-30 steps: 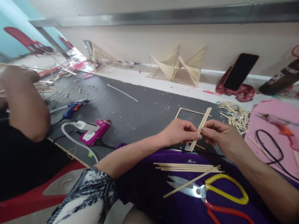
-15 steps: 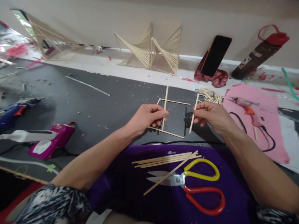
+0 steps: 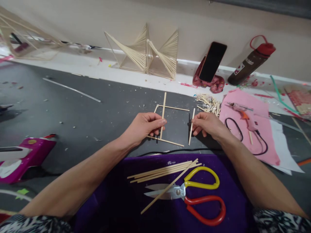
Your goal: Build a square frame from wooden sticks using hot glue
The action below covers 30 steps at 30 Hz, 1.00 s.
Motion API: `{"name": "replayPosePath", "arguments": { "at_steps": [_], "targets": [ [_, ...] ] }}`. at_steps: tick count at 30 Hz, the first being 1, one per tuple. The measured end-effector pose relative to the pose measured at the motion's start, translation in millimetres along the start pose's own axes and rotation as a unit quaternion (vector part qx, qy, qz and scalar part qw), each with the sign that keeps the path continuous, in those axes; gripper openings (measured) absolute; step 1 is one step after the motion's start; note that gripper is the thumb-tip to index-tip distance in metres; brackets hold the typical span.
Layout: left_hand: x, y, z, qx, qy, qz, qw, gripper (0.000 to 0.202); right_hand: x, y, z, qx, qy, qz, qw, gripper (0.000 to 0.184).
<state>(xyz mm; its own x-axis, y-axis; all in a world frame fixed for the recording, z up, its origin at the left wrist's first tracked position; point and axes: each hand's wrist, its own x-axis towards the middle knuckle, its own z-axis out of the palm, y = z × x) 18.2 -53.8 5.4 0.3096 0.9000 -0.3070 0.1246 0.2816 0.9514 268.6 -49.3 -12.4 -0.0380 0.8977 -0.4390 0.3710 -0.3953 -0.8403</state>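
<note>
Wooden and thin, two sticks are lying nearly parallel, top to bottom, at the picture's centre: we are pinching the left stick point(image 3: 164, 103) in our left hand point(image 3: 143, 126) over the square frame point(image 3: 176, 108), the right stick point(image 3: 193, 113) in our right hand point(image 3: 206, 124) just right of it.

On my feed both forearms run bare down to the left hand point(image 3: 143, 127) and the right hand point(image 3: 206, 124). At the near corners a left sleeve point(image 3: 29, 225) and a right sleeve point(image 3: 279, 221) show, both in a mottled black-and-white print. Purple cloth point(image 3: 116, 200) covers the lap between them; garment or loose cloth, I cannot tell.
</note>
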Motion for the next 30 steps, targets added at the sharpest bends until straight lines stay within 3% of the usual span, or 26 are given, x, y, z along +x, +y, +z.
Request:
{"name": "replayPosePath", "arguments": {
  "at_steps": [5, 11, 13, 17, 21, 30],
  "targets": [
    [-0.4, -1.8, 2.2, -0.002, -0.002, -0.004, 1.0, 0.027, 1.3, 2.3, 1.2, -0.127, 0.04, -0.013, 0.991, 0.013],
    [-1.3, -2.1, 2.8, 0.005, -0.003, 0.0, 1.0, 0.028, -0.5, 4.6, -10.1, -0.296, 0.047, -0.099, 0.949, 0.022],
    [-2.1, -1.3, 2.3, 0.009, -0.004, -0.002, 1.0, 0.028, -5.2, 2.8, -10.8, -0.352, 0.048, -0.164, 0.92, 0.015],
    [-2.9, 2.3, 2.6, 0.041, 0.016, -0.005, 0.999, 0.028, -16.9, -6.3, -6.3, -0.498, 0.024, -0.281, 0.82, 0.026],
    [0.1, 3.7, 4.9, 0.061, 0.028, -0.016, 0.998, 0.028, -19.3, -13.2, -5.2, -0.557, -0.015, -0.285, 0.78, 0.029],
    [0.7, 1.8, 6.7, 0.069, 0.027, -0.012, 0.997, 0.026, -22.2, -16.9, -5.5, -0.596, -0.016, -0.28, 0.752, 0.025]
  ]
}}
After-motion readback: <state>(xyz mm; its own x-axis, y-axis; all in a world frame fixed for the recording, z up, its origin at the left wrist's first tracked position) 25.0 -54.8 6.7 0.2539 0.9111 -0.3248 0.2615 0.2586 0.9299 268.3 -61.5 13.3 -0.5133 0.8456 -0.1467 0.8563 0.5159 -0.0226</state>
